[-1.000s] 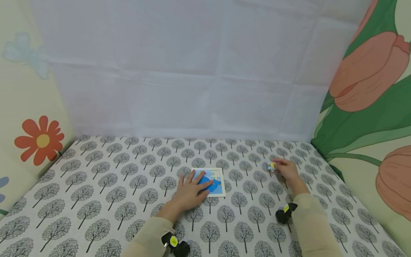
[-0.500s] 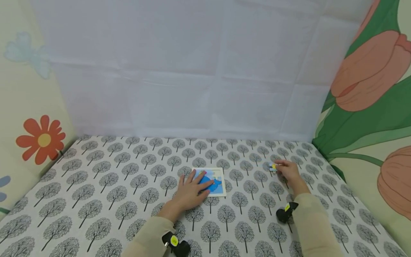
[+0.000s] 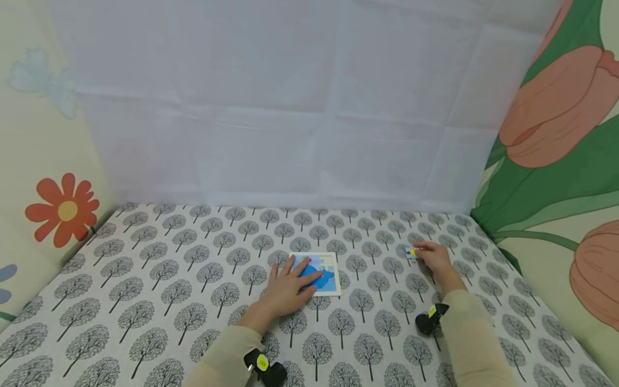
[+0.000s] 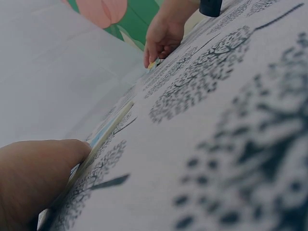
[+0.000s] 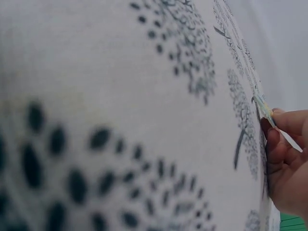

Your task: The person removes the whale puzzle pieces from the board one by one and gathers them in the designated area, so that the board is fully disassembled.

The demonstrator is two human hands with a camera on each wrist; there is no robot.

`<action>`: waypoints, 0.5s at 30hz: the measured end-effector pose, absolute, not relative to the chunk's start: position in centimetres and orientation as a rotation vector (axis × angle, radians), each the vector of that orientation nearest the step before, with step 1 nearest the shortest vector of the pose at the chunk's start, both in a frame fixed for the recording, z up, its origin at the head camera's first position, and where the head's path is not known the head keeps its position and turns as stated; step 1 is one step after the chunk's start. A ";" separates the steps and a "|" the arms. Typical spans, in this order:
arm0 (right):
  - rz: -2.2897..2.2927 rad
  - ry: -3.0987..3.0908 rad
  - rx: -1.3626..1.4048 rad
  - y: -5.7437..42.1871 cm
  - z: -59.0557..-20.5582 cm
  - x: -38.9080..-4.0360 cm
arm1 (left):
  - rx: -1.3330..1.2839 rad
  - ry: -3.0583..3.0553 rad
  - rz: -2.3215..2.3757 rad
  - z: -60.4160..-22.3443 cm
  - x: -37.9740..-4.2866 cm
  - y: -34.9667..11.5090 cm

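My left hand (image 3: 289,289) lies with spread, straight fingers on a framed jigsaw puzzle (image 3: 330,286), which has a pale border and a blue picture. In the left wrist view, the thumb (image 4: 72,151) rests by the raised edge of the puzzle frame (image 4: 113,124). Off to the right, my right hand (image 3: 435,260) pinches a small puzzle piece (image 3: 411,252), light blue and yellow, between thumb and fingers. The right wrist view shows this piece (image 5: 263,108) edge-on and tilted, low over the cloth. Part of the puzzle picture is hidden under the left hand.
A white cloth (image 3: 203,301) printed with grey trees covers the table. Behind it hangs a plain white sheet (image 3: 271,107). Walls painted with flowers stand at both sides, including a red flower (image 3: 66,210) on the left. Each wrist wears a black camera (image 3: 427,321).
The right fingers have drawn in a little around the puzzle piece, and the piece has shifted very slightly to the right. The left hand has stayed in place on the puzzle.
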State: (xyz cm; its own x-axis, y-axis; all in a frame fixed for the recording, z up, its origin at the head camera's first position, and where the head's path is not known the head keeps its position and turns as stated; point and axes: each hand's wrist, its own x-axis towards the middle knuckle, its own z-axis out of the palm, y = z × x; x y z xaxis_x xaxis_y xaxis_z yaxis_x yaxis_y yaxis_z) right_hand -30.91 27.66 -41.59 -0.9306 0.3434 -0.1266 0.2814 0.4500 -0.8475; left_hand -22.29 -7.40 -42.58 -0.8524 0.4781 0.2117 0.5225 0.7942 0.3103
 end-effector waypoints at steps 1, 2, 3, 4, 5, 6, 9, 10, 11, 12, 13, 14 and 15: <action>1.516 -2.621 -0.577 27.6 -41.6 -30.9 | -0.800 -2.859 -0.548 -42.6 -22.3 -7.4; 1.515 -2.623 -0.588 27.6 -41.6 -31.0 | -0.800 -2.859 -0.548 -42.6 -22.3 -7.4; 1.516 -2.621 -0.600 27.5 -41.6 -31.0 | -0.799 -2.860 -0.547 -42.6 -22.3 -7.4; 1.518 -2.618 -0.617 27.5 -41.6 -31.1 | -0.798 -2.860 -0.545 -42.6 -22.2 -7.4; 1.517 -2.619 -0.617 27.5 -41.6 -31.1 | -0.797 -2.861 -0.545 -42.6 -22.2 -7.4; 1.519 -2.616 -0.625 27.4 -41.6 -31.1 | -0.797 -2.862 -0.545 -42.6 -22.2 -7.4; 1.510 -2.610 -0.653 27.4 -41.6 -31.2 | -0.796 -2.864 -0.542 -42.5 -22.2 -7.4; 1.505 -2.610 -0.661 27.4 -41.6 -31.2 | -0.795 -2.864 -0.538 -42.5 -22.2 -7.4; 1.502 -2.608 -0.662 27.4 -41.6 -31.3 | -0.795 -2.865 -0.537 -42.4 -22.2 -7.4; 1.498 -2.606 -0.671 27.4 -41.6 -31.3 | -0.795 -2.864 -0.534 -42.4 -22.2 -7.4; 1.491 -2.607 -0.667 27.5 -41.6 -31.3 | -0.795 -2.864 -0.531 -42.4 -22.2 -7.4; 1.489 -2.607 -0.658 27.5 -41.7 -31.3 | -0.795 -2.863 -0.532 -42.4 -22.2 -7.4; 1.489 -2.605 -0.654 27.5 -41.7 -31.3 | -0.794 -2.863 -0.532 -42.4 -22.2 -7.4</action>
